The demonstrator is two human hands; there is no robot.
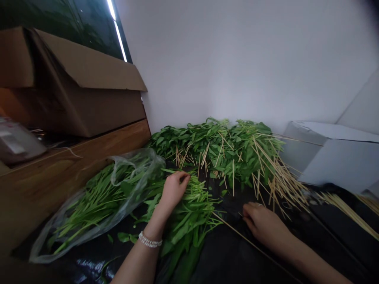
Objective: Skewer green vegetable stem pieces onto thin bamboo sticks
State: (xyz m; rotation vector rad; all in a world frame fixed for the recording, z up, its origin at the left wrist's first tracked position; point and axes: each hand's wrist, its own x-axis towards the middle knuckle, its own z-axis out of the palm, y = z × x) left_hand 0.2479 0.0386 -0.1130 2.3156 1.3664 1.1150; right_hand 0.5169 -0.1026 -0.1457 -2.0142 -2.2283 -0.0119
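My left hand is closed in a pinch at the stem ends of a pile of leafy greens; its fingertips are on the stems, though how many they hold is hidden. To the right, my right hand is closed over the black plastic sheet. A thin pale tip, apparently of a bamboo skewer, pokes out at its fingertips. Another long skewer lies slantwise from the greens toward the lower right, passing below my right forearm. Beyond both hands, bunches of greens with several skewers through them are heaped against the wall.
A clear plastic bag of greens lies at the left, beside a wooden ledge carrying an open cardboard box. At the right are a white box and loose skewers. The white wall closes off the back.
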